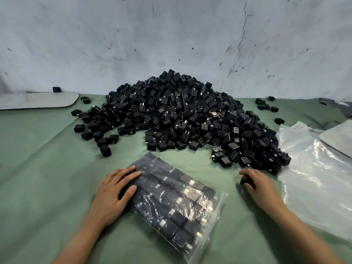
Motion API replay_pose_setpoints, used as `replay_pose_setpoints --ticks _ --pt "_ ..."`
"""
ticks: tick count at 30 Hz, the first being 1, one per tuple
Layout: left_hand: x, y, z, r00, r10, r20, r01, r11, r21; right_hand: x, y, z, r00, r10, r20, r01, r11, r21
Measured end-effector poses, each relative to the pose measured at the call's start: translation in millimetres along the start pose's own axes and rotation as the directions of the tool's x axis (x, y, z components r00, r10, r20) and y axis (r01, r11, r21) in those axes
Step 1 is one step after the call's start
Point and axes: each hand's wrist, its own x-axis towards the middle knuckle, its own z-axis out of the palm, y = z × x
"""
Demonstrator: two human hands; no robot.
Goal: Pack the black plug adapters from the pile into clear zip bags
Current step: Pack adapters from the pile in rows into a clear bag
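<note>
Left hand (114,191) lies flat on the bag (182,204), right hand (262,186) grips an adapter (245,180), green cloth (47,178) beneath, scuffed wall (133,44) behind.

Packing workshop: huge adapter pile (177,119) heaped on green cloth (38,168), stack of clear bags (314,168) alongside, scuffed, cracked bare wall (171,35) behind.

Filled bag (175,199) before adapter pile (177,119), empty bags (314,168) right

Left hand (115,191), right hand (262,184), apparently bare-armed
</note>
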Motion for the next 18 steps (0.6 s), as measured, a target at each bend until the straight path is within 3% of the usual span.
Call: replay_pose_setpoints --ticks 2,4,8,10,12,16,18 --pt "0.3 -1.4 0.4 1.000 0.002 -0.008 -0.002 1.000 -0.009 -6.8 -7.3 -1.1 0.983 -0.176 0.061 0.174 0.984 0.036" --pt "0.6 -2.1 1.7 1.000 0.002 -0.017 -0.003 1.000 -0.010 -14.3 -10.9 -5.4 0.967 -0.237 0.091 0.233 0.971 0.054" --pt "0.4 -3.2 2.6 1.000 -0.001 -0.027 0.000 1.000 -0.023 -29.3 -9.8 -13.5 0.992 -0.122 0.016 0.118 0.980 0.157" --pt "0.4 -2.2 2.5 0.999 0.002 -0.035 -0.003 1.000 -0.028 -36.9 -11.2 -12.7 0.987 -0.126 0.100 0.108 0.981 0.164" --pt "0.4 -0.9 2.5 0.999 0.008 -0.047 -0.010 0.999 -0.034 -41.4 -11.6 -5.6 0.974 -0.132 0.186 0.123 0.991 0.059" --pt "-0.4 0.1 2.0 0.999 0.006 -0.044 -0.007 0.999 -0.034 -48.0 -14.7 -1.5 0.993 -0.101 0.053 0.095 0.990 0.100" --pt "-0.6 -0.2 1.7 0.999 0.007 -0.044 -0.008 0.999 -0.039 -54.5 -13.6 -1.5 0.993 -0.108 0.055 0.103 0.991 0.090"
